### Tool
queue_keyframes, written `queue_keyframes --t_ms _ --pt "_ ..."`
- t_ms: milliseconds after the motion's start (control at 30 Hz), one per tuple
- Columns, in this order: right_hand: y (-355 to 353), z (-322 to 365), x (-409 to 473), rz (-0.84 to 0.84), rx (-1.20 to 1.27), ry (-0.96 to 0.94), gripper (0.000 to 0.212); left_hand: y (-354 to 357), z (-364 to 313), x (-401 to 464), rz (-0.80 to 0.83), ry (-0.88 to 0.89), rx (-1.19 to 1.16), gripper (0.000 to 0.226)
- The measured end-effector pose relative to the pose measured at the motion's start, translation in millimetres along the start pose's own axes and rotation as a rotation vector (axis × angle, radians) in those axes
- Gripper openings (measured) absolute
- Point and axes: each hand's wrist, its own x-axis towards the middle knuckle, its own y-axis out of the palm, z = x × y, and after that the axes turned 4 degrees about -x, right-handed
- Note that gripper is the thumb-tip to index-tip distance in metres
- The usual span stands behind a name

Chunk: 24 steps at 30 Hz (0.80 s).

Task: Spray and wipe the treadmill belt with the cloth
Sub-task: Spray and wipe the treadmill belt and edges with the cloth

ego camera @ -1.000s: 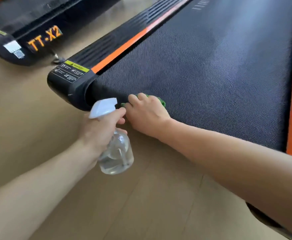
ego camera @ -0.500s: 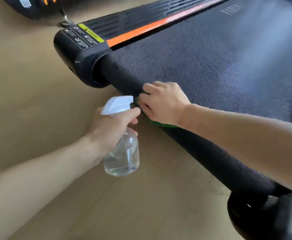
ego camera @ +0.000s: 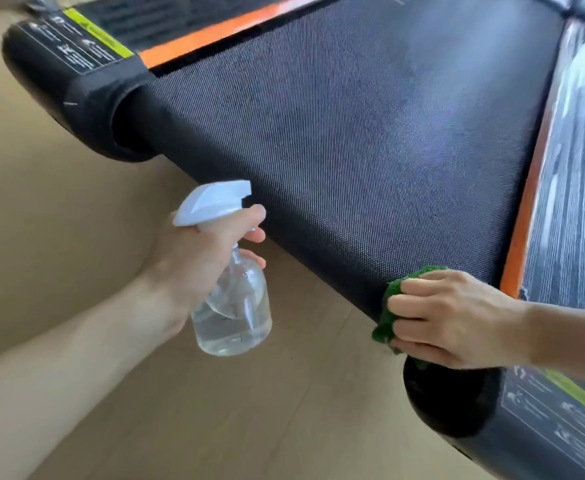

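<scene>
The black woven treadmill belt (ego camera: 353,116) fills the upper middle of the head view. My right hand (ego camera: 454,318) holds a green cloth (ego camera: 390,306) against the belt's rear edge, near the right end cap; most of the cloth is hidden under my fingers. My left hand (ego camera: 197,258) grips a clear spray bottle (ego camera: 234,306) with a white trigger head by its neck, over the floor just off the belt's rear edge. The nozzle points toward the belt.
Orange-striped side rails (ego camera: 208,38) run along both sides of the belt. Black end caps with warning labels sit at the left (ego camera: 69,84) and right (ego camera: 457,403) rear corners. A light wooden floor (ego camera: 59,237) lies below and to the left.
My right hand has slid the cloth along the belt's rear edge from the left end to the right end. The left hand with the bottle stayed near the edge. The view shifted right.
</scene>
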Motion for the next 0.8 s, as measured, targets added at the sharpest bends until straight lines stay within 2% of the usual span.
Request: queue_keyframes --t_ms 100,167,267,367,467,600,667,733,800 --pt "9 -13 19 -0.089 -0.041 -0.174 0.03 5 5 9 -0.002 -0.018 0.013 0.023" --pt "16 -25 59 -0.191 -0.048 -0.151 0.031 3 4 15 -0.033 -0.016 0.023 0.025" --pt "20 -51 153 -0.406 -0.033 0.138 0.03 -2 -4 18 -0.082 0.022 0.012 0.015" --pt "14 -68 224 -0.512 -0.013 0.38 0.029 -9 -14 18 -0.129 0.061 -0.004 0.017" --pt "15 -51 203 -0.495 0.009 0.42 0.028 -18 -27 21 -0.152 0.072 0.006 0.023" --pt "13 -6 92 -0.254 0.032 0.215 0.025 -36 -42 28 -0.163 0.053 -0.016 0.02" --pt "11 -4 57 -0.206 0.008 0.13 0.023 -41 -44 32 -0.181 0.047 -0.019 0.02" --pt "10 -13 60 -0.217 -0.01 0.052 0.025 -46 -42 35 -0.189 0.029 -0.009 0.019" --pt "11 -25 100 -0.268 -0.032 0.0 0.027 -52 -35 37 -0.191 -0.001 -0.002 0.015"
